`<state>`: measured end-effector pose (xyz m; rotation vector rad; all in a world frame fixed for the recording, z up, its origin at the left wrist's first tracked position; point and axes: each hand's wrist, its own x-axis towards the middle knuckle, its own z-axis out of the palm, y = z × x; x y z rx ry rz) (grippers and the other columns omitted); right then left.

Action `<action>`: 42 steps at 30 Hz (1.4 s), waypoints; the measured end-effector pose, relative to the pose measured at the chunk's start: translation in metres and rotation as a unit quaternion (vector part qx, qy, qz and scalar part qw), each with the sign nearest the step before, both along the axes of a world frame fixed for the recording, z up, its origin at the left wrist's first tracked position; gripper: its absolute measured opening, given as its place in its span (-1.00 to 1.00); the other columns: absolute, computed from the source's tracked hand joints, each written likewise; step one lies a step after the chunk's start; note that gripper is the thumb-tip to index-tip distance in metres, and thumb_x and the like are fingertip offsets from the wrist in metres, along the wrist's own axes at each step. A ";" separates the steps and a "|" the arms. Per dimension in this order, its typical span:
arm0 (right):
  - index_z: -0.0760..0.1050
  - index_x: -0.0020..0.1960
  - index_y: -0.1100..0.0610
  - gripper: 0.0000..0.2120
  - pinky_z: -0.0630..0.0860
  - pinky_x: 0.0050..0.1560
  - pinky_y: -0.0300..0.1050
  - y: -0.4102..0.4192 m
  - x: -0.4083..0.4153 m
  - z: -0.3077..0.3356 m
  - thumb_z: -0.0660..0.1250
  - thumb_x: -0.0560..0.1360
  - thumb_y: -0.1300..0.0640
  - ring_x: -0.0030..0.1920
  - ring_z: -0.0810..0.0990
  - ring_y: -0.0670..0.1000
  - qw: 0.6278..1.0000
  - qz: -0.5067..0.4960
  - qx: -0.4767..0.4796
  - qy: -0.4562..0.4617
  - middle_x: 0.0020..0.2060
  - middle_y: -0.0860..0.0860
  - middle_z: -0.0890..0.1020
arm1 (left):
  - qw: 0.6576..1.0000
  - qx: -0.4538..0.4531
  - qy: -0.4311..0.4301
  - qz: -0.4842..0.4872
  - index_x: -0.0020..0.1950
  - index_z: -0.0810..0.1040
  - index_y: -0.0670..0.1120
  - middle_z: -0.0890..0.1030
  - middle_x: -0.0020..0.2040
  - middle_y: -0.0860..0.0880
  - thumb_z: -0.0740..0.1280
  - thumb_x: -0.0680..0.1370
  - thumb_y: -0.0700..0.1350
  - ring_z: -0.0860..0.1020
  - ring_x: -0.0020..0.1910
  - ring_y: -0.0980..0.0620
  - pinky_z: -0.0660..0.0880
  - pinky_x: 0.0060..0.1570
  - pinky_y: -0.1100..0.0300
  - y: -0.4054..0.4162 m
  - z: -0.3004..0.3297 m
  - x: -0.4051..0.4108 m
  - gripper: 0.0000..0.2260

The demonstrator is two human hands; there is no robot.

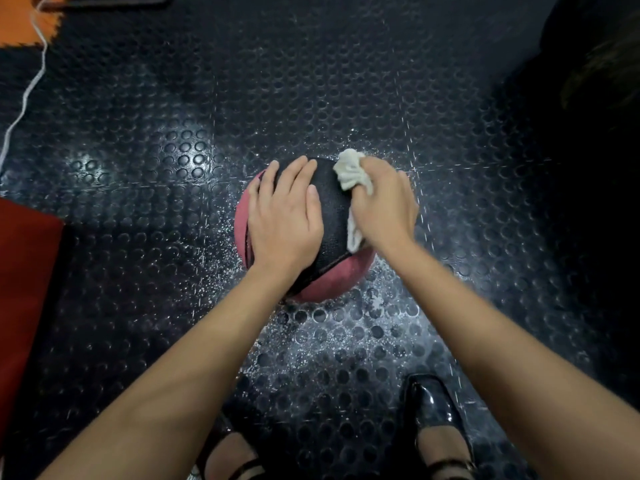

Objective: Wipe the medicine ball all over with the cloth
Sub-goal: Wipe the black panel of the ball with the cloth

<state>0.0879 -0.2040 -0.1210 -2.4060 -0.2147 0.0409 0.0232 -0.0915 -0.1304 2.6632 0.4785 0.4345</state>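
Note:
A black and pink medicine ball (332,216) sits on the studded black rubber floor in the middle of the view. My left hand (285,216) lies flat on the ball's upper left side, fingers straight and spread over the black panel. My right hand (382,206) grips a crumpled white cloth (351,171) and presses it against the ball's right side. Part of the cloth sticks out past my fingers at the top, and another fold hangs below my palm. The ball's right flank is hidden under that hand.
My two black shoes (434,420) stand on the floor just below the ball. A red pad (24,289) lies at the left edge. A white cord (33,74) runs down the upper left. White specks dust the floor around the ball. The right side is dark.

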 end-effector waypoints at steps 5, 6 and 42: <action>0.55 0.02 0.07 -0.78 0.28 -0.28 -0.17 -0.013 0.004 -0.015 0.16 0.50 0.22 -0.07 0.56 0.06 0.998 -0.026 0.029 0.050 -0.09 -0.02 0.64 | 1.000 -0.017 -0.011 -0.001 0.46 0.41 -0.05 0.42 0.45 0.03 -0.05 0.62 0.02 0.26 0.49 -0.09 0.12 0.49 -0.09 0.004 -0.003 -0.012 -0.52; 0.54 -0.03 0.09 -0.82 0.29 -0.31 -0.18 -0.013 0.012 -0.015 0.17 0.51 0.21 -0.10 0.57 0.08 0.995 -0.055 0.034 0.079 -0.17 -0.01 0.63 | 1.000 -0.010 -0.012 0.001 0.45 0.41 -0.05 0.43 0.45 0.03 -0.05 0.62 0.02 0.27 0.49 -0.09 0.13 0.48 -0.10 0.002 -0.004 -0.012 -0.53; 0.47 0.13 0.05 -0.68 0.28 -0.20 -0.13 0.003 -0.036 0.001 0.22 0.41 0.29 0.03 0.41 0.02 0.995 0.014 -0.025 -0.099 0.16 -0.05 0.47 | 0.998 0.023 0.030 0.043 0.47 0.39 -0.08 0.41 0.46 -0.01 -0.07 0.59 0.09 0.27 0.48 -0.15 0.12 0.46 -0.14 -0.002 -0.003 0.011 -0.46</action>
